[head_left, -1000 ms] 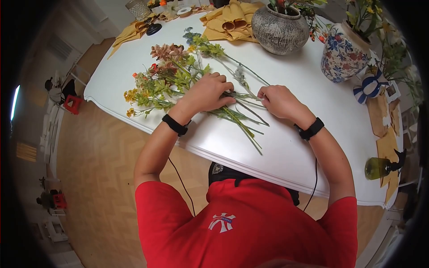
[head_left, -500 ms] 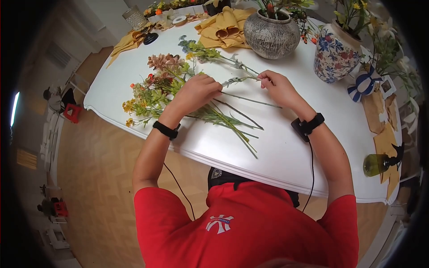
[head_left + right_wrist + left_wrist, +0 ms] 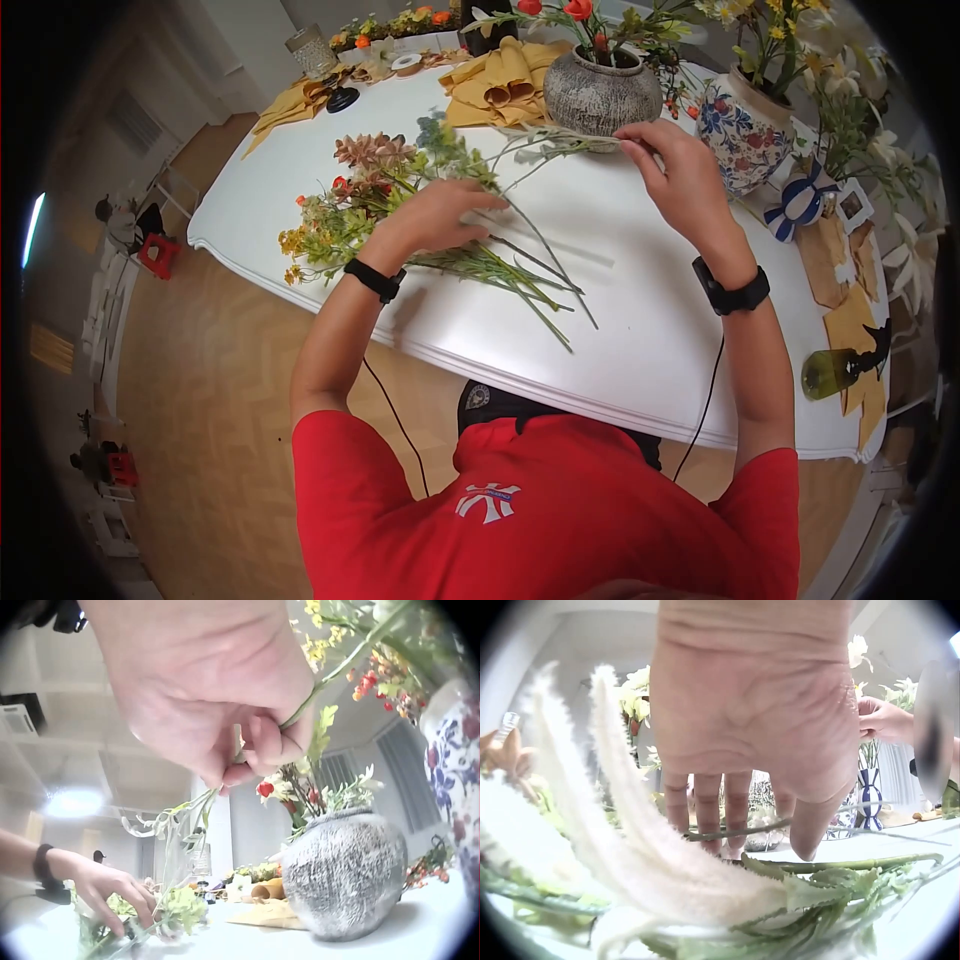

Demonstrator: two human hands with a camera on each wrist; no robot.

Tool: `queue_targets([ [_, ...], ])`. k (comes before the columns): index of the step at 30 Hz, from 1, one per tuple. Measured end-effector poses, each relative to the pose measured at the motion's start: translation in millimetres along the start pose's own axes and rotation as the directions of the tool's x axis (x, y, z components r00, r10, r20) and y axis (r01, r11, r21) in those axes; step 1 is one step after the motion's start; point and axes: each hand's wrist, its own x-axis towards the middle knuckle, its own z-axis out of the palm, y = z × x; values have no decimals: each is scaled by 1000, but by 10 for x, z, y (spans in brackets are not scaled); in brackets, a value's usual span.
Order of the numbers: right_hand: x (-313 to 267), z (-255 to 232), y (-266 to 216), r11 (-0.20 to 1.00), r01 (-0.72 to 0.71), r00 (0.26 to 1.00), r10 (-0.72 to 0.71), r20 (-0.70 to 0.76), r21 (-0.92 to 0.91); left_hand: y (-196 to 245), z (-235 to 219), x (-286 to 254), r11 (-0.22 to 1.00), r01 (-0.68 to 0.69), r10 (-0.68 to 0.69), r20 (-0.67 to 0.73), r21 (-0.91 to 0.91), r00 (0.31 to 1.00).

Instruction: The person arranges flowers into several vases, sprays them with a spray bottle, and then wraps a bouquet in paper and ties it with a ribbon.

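Note:
Raised over the table's right half, my right hand (image 3: 690,180) pinches the stem of a pale grey-green leafy sprig (image 3: 560,143) between thumb and fingers. In the right wrist view, the sprig's leaves (image 3: 174,817) hang below the fingertips. My left hand (image 3: 435,215) lies over the bunch of artificial flowers (image 3: 345,200), its fingers loosely extended above the stems (image 3: 520,280). The left wrist view shows those fingers (image 3: 709,802) fairly straight, with a thin stem crossing them and fuzzy white leaves (image 3: 675,877) close in front.
A grey textured vase (image 3: 603,95) stands at the back, and a floral-patterned vase (image 3: 745,135) right of it. Yellow wrapping paper (image 3: 500,85) lies behind the flowers. A blue-striped vase (image 3: 800,203) and a green spray bottle (image 3: 830,373) are along the right side.
My right hand has moved up and right, drawing the grey-green sprig out of the bunch toward the grey vase. The left hand's fingers have loosened and spread over the stems.

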Motion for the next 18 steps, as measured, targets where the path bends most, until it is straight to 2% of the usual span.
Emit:
queue_targets([
  [3,-17,-154,-43,997,32,999,-35,-35,-72,171,-97,11,982,190,-188,88,-13,978],
  [6,-44,-218,-40,990,79,994,-87,-70,-117,182,-91,54,977,211,-208,91,-30,974],
  [8,-68,-240,-72,984,116,988,-129,-90,-137,144,-20,81,988,140,-138,35,-59,990],
  [9,-77,-259,-90,992,82,991,-92,-99,-95,125,1,100,992,103,-103,5,-70,995],
  [12,-65,-318,-129,999,-9,992,13,-125,35,296,-81,145,978,184,-188,-26,-98,982],
  [15,-80,-328,-107,983,-85,983,109,-146,162,420,-163,218,886,351,-327,129,-303,936],
  [16,-86,-322,-112,975,-97,982,126,-141,198,466,-168,239,825,315,-308,94,-469,947],
  [18,-98,-254,-106,960,-89,982,129,-139,267,550,-162,266,629,207,-293,18,-749,956],
])
